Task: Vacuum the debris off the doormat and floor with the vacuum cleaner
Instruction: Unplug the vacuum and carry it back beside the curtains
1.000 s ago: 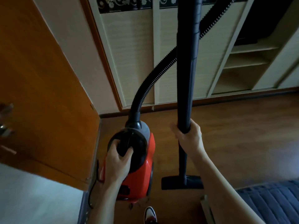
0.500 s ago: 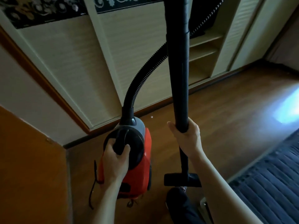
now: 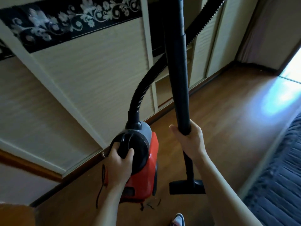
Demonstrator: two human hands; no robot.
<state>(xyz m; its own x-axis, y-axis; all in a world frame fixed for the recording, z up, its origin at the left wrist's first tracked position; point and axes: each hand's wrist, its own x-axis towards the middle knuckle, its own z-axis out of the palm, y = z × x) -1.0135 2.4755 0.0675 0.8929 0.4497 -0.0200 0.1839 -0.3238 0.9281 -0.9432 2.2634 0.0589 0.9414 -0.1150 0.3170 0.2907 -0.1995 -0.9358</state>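
A red and black canister vacuum cleaner (image 3: 151, 170) hangs just above the wooden floor (image 3: 228, 128). My left hand (image 3: 119, 162) grips its black carry handle on top. A ribbed black hose (image 3: 143, 88) rises from its front and curves up to the right. My right hand (image 3: 189, 139) grips the black wand (image 3: 178, 70), which stands nearly upright. The wand's flat black floor nozzle (image 3: 187, 186) sits low beside the vacuum's right side. No doormat is in view.
A cream sliding wardrobe (image 3: 91, 88) with a black floral band runs along the left and back. A dark quilted bed or mat (image 3: 280, 173) fills the lower right. A power cord (image 3: 101, 185) dangles left of the vacuum. My shoe (image 3: 178, 220) shows at the bottom. Bright light falls from a doorway (image 3: 291, 69).
The view has swung right: the orange door has left the frame and the lit doorway has come in. Both hands keep the same grips on the handle and wand.
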